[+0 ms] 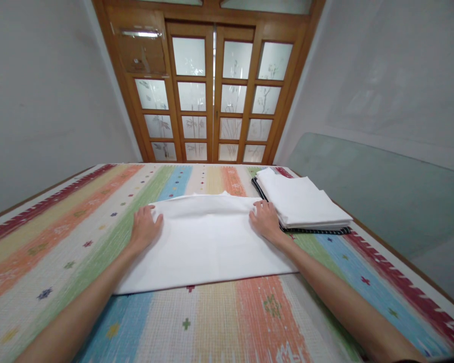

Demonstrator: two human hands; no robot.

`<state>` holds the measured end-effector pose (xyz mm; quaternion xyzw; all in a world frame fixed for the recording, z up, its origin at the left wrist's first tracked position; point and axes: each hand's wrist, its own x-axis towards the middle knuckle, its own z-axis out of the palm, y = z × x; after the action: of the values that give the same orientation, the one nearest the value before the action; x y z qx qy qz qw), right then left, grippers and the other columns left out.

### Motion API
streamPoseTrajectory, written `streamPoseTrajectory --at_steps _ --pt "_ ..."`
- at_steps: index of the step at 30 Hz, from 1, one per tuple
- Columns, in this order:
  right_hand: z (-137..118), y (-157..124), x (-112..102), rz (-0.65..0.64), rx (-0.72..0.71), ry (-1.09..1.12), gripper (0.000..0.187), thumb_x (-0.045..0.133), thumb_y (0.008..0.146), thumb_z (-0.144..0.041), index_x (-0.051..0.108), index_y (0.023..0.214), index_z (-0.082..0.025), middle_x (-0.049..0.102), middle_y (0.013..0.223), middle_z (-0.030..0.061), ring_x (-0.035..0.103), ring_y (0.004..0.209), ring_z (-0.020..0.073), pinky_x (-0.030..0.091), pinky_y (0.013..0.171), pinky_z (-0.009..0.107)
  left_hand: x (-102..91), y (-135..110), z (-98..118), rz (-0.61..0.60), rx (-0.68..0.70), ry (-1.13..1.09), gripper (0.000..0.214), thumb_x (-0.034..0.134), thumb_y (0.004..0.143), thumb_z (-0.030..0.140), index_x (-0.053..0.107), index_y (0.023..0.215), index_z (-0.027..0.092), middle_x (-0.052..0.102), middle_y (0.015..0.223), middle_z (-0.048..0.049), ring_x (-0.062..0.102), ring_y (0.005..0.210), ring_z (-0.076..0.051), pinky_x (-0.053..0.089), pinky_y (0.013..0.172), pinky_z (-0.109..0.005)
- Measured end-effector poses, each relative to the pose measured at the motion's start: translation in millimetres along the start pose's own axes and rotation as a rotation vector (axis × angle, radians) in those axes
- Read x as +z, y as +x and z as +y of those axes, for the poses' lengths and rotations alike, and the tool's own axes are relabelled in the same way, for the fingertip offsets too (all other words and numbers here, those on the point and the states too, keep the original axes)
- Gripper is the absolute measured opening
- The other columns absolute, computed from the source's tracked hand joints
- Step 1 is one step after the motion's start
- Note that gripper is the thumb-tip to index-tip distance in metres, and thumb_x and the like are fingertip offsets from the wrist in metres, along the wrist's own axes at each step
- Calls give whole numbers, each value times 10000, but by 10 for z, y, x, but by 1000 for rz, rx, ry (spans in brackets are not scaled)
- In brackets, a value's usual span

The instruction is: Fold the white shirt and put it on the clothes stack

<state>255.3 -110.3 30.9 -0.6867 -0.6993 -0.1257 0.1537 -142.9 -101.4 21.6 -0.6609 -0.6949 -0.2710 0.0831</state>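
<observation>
A white cloth, folded into a wide rectangle, lies flat on a striped, many-coloured cover. My left hand rests on the cloth's far left corner, thumb on top and fingers curled at the edge. My right hand rests on its far right corner, fingers curled at the fold. Whether either hand pinches the fabric or only presses on it is unclear.
A stack of folded white cloths sits on a dark striped piece just right of my right hand. Behind the surface is a wooden door with frosted glass panes. A grey-green glass panel leans along the right wall.
</observation>
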Motion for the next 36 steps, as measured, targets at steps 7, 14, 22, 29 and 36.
streamPoseTrajectory --at_steps 7,14,22,29,36 --pt "5 163 68 -55 41 -7 324 450 907 -214 553 1184 -81 572 1189 169 503 1084 273 364 916 355 -40 161 -20 -126 -202 -9 524 429 858 324 468 1285 23 594 1259 -215 542 1201 -317 376 1054 -413" --pt "-19 205 -34 -48 103 -70 330 385 907 -102 525 1204 -76 546 1164 194 556 1016 270 413 851 345 -175 254 -11 -210 -367 -73 490 466 869 334 456 1289 81 685 1062 -159 641 1049 -308 485 890 -397" --pt "-21 177 -21 -75 120 -145 410 333 893 -9 521 1235 -133 498 1188 181 629 844 221 470 654 289 -245 169 14 -219 -343 39 352 387 932 276 483 1242 139 705 906 -139 680 914 -287 503 754 -356" --pt "24 165 19 -29 61 -213 358 360 892 -6 617 1111 -126 549 1131 178 609 879 226 469 669 280 -197 40 64 -185 -257 160 385 302 959 262 475 1271 119 684 989 -212 674 920 -345 505 733 -429" --pt "-48 62 95 54 -162 -141 270 421 905 -100 677 990 -80 599 1209 221 513 1150 314 407 958 431 -198 10 158 -103 1 334 353 315 912 136 576 1140 70 615 1131 -226 623 1018 -331 504 807 -433"
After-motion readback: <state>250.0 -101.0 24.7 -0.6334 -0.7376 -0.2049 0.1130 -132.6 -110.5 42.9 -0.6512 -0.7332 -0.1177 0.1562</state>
